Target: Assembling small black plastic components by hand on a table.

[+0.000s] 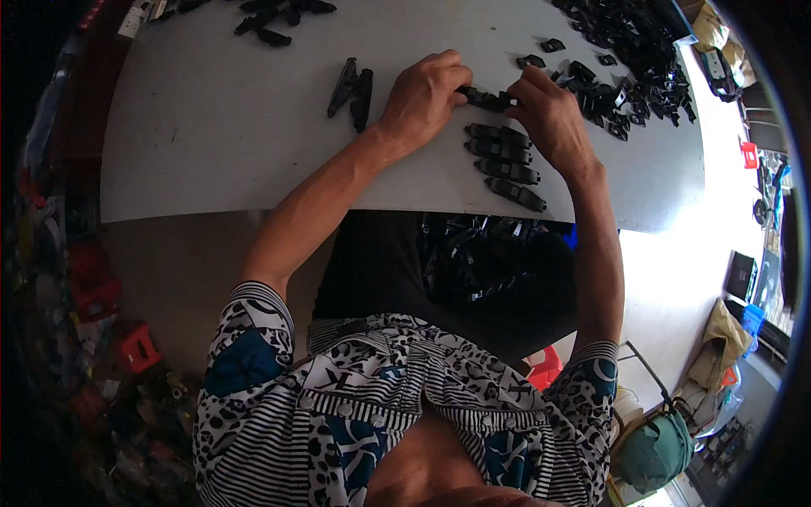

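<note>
Between my two hands is a long black plastic part (484,99), held just above or on the grey table (228,135); I cannot tell which. My left hand (425,97) pinches its left end, while the fingers of my right hand (549,114) close on its right end. Just below it, several similar black parts (507,152) lie in a near-parallel column. To the left of my left hand, two more long black parts (351,91) rest side by side, slightly tilted.
A big heap of small black pieces (629,59) covers the table's far right. More black parts (274,19) lie at the far left. Below the table edge, a dark container of shiny black pieces (486,253) sits by my lap. Red stools (137,346) stand at the left.
</note>
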`<state>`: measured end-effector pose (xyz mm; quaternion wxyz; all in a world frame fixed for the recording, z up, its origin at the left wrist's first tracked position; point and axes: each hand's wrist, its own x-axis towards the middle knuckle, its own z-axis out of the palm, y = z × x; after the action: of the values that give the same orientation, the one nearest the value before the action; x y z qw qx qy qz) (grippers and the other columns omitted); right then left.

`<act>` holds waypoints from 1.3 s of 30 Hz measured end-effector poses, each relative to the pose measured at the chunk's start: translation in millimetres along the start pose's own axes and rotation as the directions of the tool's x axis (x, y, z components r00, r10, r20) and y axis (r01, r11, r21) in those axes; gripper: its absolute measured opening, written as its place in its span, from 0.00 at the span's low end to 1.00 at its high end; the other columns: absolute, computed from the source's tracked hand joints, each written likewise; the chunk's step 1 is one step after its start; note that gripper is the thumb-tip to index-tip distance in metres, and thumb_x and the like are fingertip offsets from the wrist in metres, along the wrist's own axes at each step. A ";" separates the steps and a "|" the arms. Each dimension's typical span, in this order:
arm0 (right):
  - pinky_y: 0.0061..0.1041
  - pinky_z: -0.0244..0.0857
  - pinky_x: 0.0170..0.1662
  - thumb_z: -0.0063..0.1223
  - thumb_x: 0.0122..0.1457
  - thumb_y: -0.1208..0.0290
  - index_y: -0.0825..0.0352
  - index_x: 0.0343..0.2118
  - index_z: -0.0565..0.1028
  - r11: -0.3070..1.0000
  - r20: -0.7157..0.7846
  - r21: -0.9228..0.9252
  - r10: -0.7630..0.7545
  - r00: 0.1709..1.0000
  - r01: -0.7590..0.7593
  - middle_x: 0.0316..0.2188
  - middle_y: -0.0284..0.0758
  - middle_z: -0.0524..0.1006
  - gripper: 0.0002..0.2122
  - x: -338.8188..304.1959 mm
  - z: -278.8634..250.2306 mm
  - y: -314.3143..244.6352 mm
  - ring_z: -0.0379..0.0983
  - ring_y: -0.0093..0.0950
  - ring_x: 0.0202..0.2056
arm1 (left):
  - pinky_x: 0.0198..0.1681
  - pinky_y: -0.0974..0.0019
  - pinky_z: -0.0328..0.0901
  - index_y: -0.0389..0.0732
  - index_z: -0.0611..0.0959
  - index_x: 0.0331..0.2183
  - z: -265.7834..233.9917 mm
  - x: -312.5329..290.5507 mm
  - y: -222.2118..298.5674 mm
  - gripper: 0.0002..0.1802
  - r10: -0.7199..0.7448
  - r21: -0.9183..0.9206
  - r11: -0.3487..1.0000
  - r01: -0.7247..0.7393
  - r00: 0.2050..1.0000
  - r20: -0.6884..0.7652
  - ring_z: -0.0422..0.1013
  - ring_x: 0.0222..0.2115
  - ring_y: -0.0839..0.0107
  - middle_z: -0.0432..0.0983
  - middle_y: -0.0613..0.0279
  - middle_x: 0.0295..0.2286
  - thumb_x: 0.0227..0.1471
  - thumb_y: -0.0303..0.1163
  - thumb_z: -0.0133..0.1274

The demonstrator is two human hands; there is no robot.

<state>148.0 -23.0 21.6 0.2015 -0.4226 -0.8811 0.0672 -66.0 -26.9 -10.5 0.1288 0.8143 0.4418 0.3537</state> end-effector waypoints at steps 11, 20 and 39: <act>0.36 0.71 0.33 0.61 0.48 0.78 0.71 0.31 0.72 0.991 -0.007 0.118 -0.065 0.998 0.065 0.32 0.38 0.72 0.09 5.1 1.8 6.9 0.76 0.40 0.32 | 0.34 0.57 0.68 0.32 0.78 0.28 0.8 5.1 1.3 0.11 0.039 -0.052 0.998 -0.039 0.999 -0.003 0.73 0.31 0.57 0.72 0.55 0.28 0.38 0.17 0.62; 0.34 0.70 0.35 0.58 0.51 0.79 0.72 0.30 0.73 0.976 0.209 0.215 -0.084 0.974 0.038 0.31 0.40 0.73 0.06 15.8 -7.3 2.6 0.74 0.39 0.33 | 0.34 0.57 0.70 0.31 0.78 0.29 -18.6 -0.9 14.3 0.10 -0.026 0.160 0.987 0.019 0.999 0.039 0.74 0.31 0.55 0.74 0.52 0.30 0.48 0.28 0.60; 0.21 0.71 0.30 0.52 0.61 0.70 0.68 0.43 0.76 0.481 -0.035 0.849 0.464 0.885 -0.218 0.34 0.38 0.77 0.10 17.0 3.0 39.8 0.78 0.27 0.30 | 0.38 0.54 0.71 0.35 0.73 0.39 -15.0 8.1 7.2 0.21 -0.213 0.250 0.950 0.186 0.973 0.085 0.74 0.35 0.53 0.73 0.49 0.34 0.43 0.24 0.64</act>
<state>165.8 15.5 12.5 0.4715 -0.4506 -0.6064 0.4548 -68.8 -26.1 7.7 0.0889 0.7934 0.5536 0.2368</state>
